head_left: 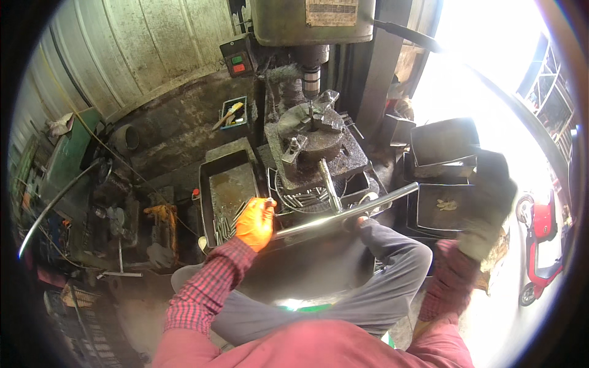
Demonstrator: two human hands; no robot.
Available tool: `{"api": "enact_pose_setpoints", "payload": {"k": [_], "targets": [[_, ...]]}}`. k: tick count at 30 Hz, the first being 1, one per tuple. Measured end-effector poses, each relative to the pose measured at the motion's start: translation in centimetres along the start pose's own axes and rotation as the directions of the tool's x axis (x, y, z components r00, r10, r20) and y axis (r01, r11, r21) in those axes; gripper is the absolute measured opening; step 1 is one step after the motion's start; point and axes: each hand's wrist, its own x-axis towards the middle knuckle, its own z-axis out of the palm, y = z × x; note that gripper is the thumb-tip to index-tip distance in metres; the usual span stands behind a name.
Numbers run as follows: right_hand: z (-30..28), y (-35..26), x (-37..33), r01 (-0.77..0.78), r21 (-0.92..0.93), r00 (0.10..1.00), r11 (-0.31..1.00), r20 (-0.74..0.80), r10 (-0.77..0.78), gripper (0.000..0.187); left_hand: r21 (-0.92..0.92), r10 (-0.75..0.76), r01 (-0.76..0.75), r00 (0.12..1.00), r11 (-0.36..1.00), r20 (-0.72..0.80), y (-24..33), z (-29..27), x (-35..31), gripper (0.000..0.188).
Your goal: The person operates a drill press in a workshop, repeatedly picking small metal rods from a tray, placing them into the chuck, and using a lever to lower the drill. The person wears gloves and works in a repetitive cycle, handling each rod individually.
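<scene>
My left hand [254,224], in an orange glove, is above the near right part of a metal tray [210,178] holding several short metal pins [224,226]. Its fingers are closed in a pinch; whatever they hold is too small to make out. My right hand [491,193], in a dark grey glove, is raised at the right and smeared by motion, so its fingers cannot be read. A drill press stands ahead, its chuck [311,80] above a round clamping fixture [313,132]. From the fixture's base a shiny T-shaped bar handle [350,213] reaches toward my knees.
More metal pins [310,197] lie in a basket under the fixture. Dark bins [445,208] stand at the right, one with a pair of pale gloves. A black-gripped lever [408,35] sticks out from the drill head. A switch box [237,61] and a small brush tray [233,113] are behind.
</scene>
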Motion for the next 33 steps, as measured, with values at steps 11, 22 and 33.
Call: {"api": "enact_pose_setpoints", "payload": {"k": [11, 22, 33], "targets": [[8.5, 14.9, -4.2, -0.531, 0.748, 0.794, 0.397, 0.277, 0.541, 0.05, -0.121, -0.227, 0.211, 0.965, 0.97, -0.133, -2.8, 8.3, -2.8, 0.021], [19.9, 8.7, -14.1, 0.062, -0.289, 0.703, 0.955, 0.692, 0.164, 0.057, -0.297, -0.359, 0.343, 0.933, 0.891, -0.001, -1.4, 12.8, -7.7, 0.029], [5.9, 17.9, -13.3, -0.696, 0.19, 0.717, 0.692, 0.128, 0.686, 0.081, -0.628, -0.683, 0.532, 0.731, 0.569, 0.001, 2.2, -4.9, -15.6, 0.019]]}}
